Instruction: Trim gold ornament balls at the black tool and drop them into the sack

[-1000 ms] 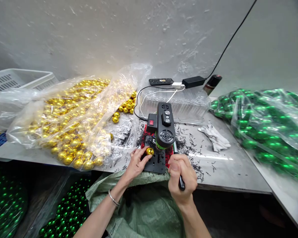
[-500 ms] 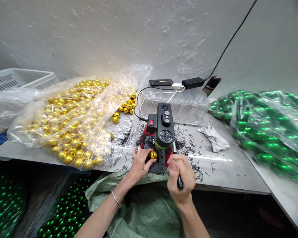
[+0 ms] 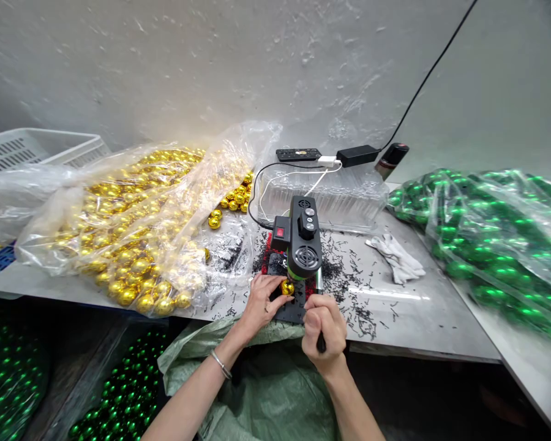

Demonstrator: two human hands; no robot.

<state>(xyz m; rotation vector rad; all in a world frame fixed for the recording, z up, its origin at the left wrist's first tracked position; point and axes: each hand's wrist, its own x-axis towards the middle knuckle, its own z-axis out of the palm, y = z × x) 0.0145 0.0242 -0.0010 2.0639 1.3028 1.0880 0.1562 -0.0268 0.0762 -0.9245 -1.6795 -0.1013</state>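
Observation:
Between the thumb and fingers of my left hand (image 3: pixel 262 301) is a shiny gold ball (image 3: pixel 287 287), held under the head of a small black bench drill press (image 3: pixel 305 236). The tip of the press is hidden behind its head, so I cannot tell whether it touches the ball. My right hand (image 3: pixel 325 327) is wrapped round the press's black lever handle (image 3: pixel 321 343), whose end pokes out below the fist. Beneath the ball lies the dark base plate (image 3: pixel 290 313), with red matting and black shavings around it.
Gold balls (image 3: pixel 140 266) in clear plastic lie to the left, green balls (image 3: pixel 487 233) in a bag to the right. White gloves (image 3: pixel 397 258) rest on the table. Behind the press stands a clear plastic box (image 3: pixel 349 199) with cables and adapters. A green sack (image 3: pixel 270 386) hangs below the front edge.
My right hand has moved a little left and down with the lever, and the press head sits slightly lower. The gold ball has shifted slightly right with my left hand.

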